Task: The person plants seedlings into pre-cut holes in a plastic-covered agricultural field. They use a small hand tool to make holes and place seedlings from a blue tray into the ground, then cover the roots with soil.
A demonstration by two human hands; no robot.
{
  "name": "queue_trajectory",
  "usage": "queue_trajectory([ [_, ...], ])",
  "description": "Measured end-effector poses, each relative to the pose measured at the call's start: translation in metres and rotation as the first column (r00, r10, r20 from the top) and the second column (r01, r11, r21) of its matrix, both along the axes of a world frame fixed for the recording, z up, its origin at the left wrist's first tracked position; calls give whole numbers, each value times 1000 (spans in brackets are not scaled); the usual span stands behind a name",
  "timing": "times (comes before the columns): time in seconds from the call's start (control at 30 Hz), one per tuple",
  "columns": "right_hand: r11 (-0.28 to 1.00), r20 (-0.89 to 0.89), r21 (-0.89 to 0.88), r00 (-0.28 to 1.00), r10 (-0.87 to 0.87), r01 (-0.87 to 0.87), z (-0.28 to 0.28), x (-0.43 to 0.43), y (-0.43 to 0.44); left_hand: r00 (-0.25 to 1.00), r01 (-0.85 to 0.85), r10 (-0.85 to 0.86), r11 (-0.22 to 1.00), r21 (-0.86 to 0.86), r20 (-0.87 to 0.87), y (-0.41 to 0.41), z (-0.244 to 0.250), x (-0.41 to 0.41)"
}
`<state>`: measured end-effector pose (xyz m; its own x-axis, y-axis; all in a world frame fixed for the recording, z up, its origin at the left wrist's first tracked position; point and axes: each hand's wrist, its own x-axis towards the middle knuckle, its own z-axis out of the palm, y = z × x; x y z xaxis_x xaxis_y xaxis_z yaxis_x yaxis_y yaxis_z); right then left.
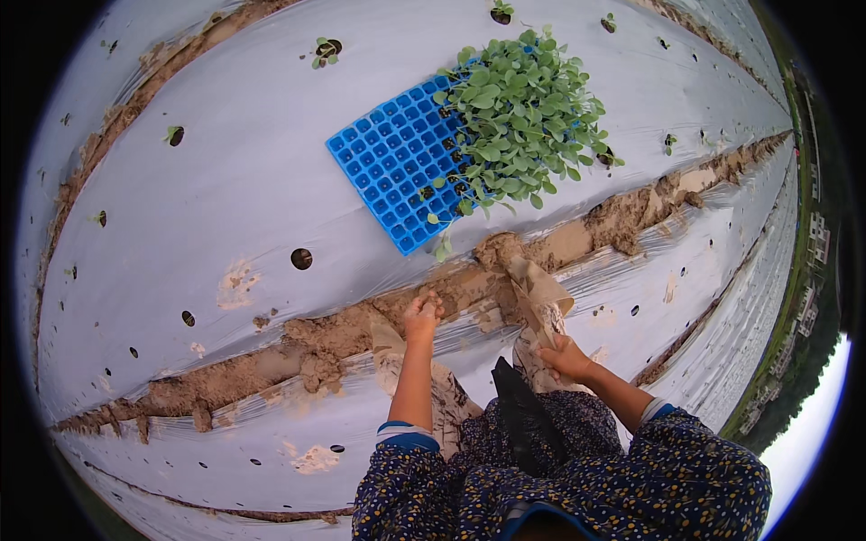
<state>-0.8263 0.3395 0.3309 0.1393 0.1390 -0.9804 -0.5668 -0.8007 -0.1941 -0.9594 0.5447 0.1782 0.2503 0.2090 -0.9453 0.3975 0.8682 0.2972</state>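
Observation:
My left hand is raised over the muddy furrow with its fingers curled; whether something small is between them cannot be made out. My right hand grips the loose fabric of a muddy trouser leg near my right knee. Beyond both hands, a blue plastic seedling tray lies tilted on the pale plastic mulch film. Its left cells hold no plants, while leafy green seedlings crowd the right part. A few seedlings lean over the tray's lower edge. Between my left hand and the tray is bare film.
A wet, muddy furrow runs diagonally between film-covered beds. A round planting hole lies left of the tray, and another hole holds a small seedling. More holes dot the film. Buildings stand at the far right.

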Motion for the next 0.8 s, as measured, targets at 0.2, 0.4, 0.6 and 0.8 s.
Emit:
queue_trajectory([
  [0.2, 950, -44, -110, 953, -300, 294, -24, 12, -38, 995, -79, 67, 978, -191, -73, -30, -65, 91],
  [0.4, 896, -53, -168, 904, -424, 411, -32, 17, -57, 865, -501, 481, 802, -325, -146, -34, -115, 166],
  [0.6, 874, -69, -208, 885, -461, 440, -42, 19, -69, 612, -791, 770, 604, -101, -182, -33, -147, 192],
  [0.8, 889, -76, -216, 901, -427, 403, -43, 19, -73, 494, -860, 842, 510, 19, -215, -34, -137, 196],
])
